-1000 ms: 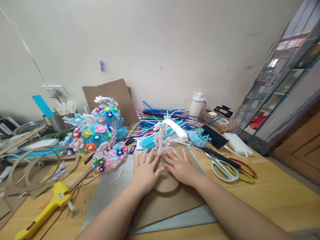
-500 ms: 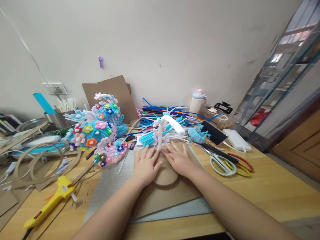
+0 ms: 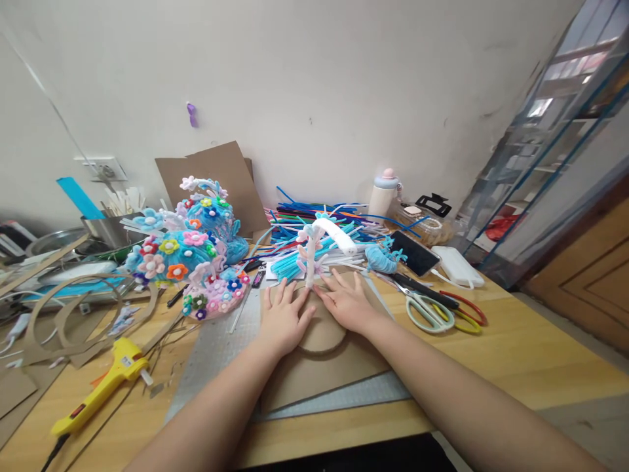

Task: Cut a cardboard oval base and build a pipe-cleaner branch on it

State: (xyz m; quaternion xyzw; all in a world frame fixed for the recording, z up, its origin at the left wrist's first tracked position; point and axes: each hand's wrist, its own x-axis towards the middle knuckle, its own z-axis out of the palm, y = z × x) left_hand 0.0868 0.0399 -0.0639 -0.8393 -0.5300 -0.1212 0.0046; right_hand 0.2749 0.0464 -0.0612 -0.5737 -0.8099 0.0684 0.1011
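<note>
Head view: bare left hand (image 3: 285, 321) is palm down on the left part of a flat round brown cardboard disc (image 3: 322, 337); fingers spread apart, nothing gripped. Bare right hand (image 3: 350, 305) mirrors it on the right part, fingers also spread, no grip on anything. Disc sits between the hands, on top of a larger brown cardboard sheet (image 3: 334, 373), which overlaps a grey cutting mat (image 3: 216, 357) on the light wooden counter (image 3: 521, 373).

White fuzzy stem (image 3: 310, 265) with small pale flowers stands upright at the disc's far edge, top bending over to the right. Its foot is between both sets of fingertips; can't tell if they touch it.

Around: yellow glue gun (image 3: 105, 387) lying left, pale-green-handled scissors (image 3: 430, 316) right, multicoloured pipe-cleaner pile (image 3: 289, 263) behind the stem, flower-covered blue fuzzy piece (image 3: 189, 252) back left.
</note>
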